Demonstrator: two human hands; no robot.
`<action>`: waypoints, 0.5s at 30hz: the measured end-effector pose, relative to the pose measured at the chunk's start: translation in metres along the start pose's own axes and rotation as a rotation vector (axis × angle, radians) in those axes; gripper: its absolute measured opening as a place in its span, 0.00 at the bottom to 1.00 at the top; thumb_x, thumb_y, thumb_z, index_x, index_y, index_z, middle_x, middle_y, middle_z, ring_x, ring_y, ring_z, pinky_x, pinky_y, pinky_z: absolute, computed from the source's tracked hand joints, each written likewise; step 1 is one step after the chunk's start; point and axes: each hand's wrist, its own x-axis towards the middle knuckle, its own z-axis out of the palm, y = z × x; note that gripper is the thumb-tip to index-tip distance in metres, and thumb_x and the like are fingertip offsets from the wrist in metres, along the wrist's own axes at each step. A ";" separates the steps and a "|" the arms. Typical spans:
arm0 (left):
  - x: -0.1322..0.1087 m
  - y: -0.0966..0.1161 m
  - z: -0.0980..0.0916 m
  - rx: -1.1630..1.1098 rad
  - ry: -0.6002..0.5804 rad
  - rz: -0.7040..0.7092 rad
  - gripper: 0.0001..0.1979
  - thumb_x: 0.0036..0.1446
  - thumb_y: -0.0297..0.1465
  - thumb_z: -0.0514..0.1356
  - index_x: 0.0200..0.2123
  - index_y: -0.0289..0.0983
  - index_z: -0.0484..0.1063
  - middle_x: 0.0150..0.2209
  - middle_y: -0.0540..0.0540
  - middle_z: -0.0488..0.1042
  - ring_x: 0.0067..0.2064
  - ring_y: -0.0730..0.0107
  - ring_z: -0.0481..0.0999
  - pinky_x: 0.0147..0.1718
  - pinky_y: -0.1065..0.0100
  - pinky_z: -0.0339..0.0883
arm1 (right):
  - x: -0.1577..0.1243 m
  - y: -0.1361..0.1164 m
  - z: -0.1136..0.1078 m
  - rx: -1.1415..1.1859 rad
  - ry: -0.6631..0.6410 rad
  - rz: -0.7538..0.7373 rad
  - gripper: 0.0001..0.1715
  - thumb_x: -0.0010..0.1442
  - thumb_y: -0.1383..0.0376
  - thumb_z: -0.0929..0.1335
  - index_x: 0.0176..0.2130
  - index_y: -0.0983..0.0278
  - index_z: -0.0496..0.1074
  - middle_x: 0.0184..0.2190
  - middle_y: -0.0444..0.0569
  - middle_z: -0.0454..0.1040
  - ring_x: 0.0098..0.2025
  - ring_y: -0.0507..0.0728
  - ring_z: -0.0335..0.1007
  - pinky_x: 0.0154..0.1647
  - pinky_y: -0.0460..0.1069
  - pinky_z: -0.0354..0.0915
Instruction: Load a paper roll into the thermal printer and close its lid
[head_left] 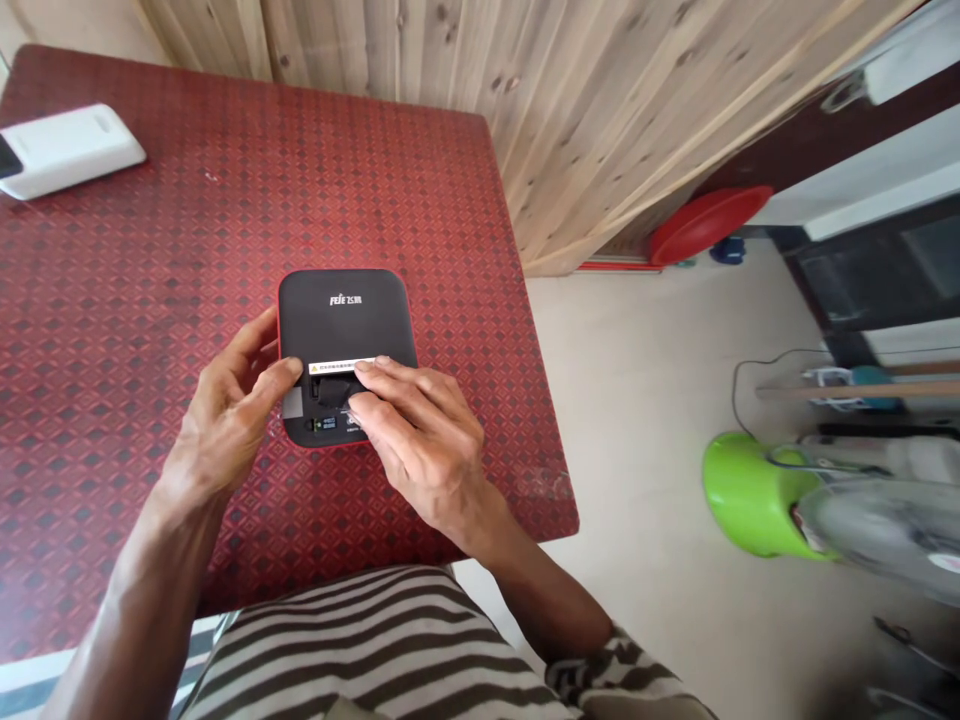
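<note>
A flat black device with rounded corners and a red edge lies on the table, with white lettering near its far end. Across its lower half runs a white label strip with a small warning triangle. Below the strip is a dark recess holding a small black piece. My left hand grips the device's left side, thumb on top and fingers around the edge. My right hand is closed over the recess, fingertips pinching at the black piece; the thumb is mostly hidden.
The red patterned table ends at a right edge above a pale floor. A white power bank lies at its far left. Wood panelling stands behind. On the floor at right are a green stool and a red basin.
</note>
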 end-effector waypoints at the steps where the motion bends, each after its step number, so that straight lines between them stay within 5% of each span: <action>1: 0.000 -0.001 0.000 0.005 0.006 0.009 0.34 0.63 0.43 0.73 0.70 0.44 0.77 0.63 0.43 0.82 0.60 0.50 0.83 0.54 0.56 0.81 | 0.000 0.000 0.001 0.000 0.003 0.002 0.09 0.75 0.73 0.71 0.47 0.61 0.81 0.54 0.50 0.89 0.59 0.58 0.85 0.60 0.54 0.77; 9: -0.015 -0.009 -0.002 -0.028 0.156 -0.003 0.29 0.60 0.48 0.75 0.62 0.48 0.82 0.63 0.45 0.83 0.67 0.43 0.79 0.70 0.42 0.71 | -0.010 0.002 -0.008 0.063 0.077 -0.010 0.06 0.75 0.69 0.72 0.51 0.63 0.79 0.52 0.53 0.89 0.58 0.60 0.86 0.61 0.56 0.80; 15: -0.037 -0.013 -0.001 -0.013 0.157 0.039 0.28 0.60 0.44 0.76 0.63 0.52 0.82 0.63 0.47 0.83 0.67 0.47 0.80 0.69 0.45 0.72 | -0.029 0.010 -0.024 0.033 0.253 0.154 0.11 0.75 0.70 0.69 0.53 0.61 0.80 0.48 0.55 0.89 0.52 0.62 0.86 0.54 0.61 0.81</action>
